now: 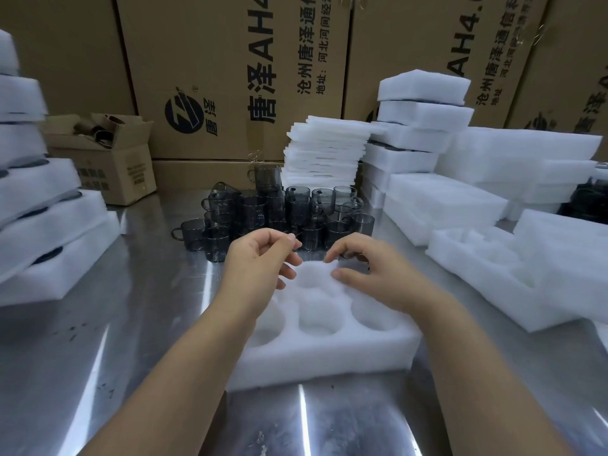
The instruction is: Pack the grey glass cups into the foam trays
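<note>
Nearest the person, a foam tray (329,357) lies flat on the table (98,340), its round pockets facing up in two rows. Both forearms reach over it toward 12 o'clock.

The left grip (263,258) hovers above the tray's far-left corner. Its fingers are loosely curled, the thumb and forefinger are close together, and it holds nothing. The right grip (371,268) sits over the far-right pocket with its fingers curled downward. A small dark edge shows beneath them, but I cannot tell whether it is holding a cup or is only cupped above the foam.

The cups (283,212) stand in a tight cluster at 12 o'clock, just beyond both grips. They are grey, see-through and handled, and some are stacked on others. The nearest ones are close to the fingertips of the left grip but apart from them.

The table is shiny steel with streaks of glare. At 9 o'clock a leaning stack of trays (49,225) shows dark rims between its layers. At 2 to 3 o'clock lie more trays (493,274) and foam blocks. Thin foam sheets (325,153) are piled at 12 to 1 o'clock, behind the cups. A small open carton (108,166) sits at 10 o'clock. Large printed cartons (230,77) wall off the back.
</note>
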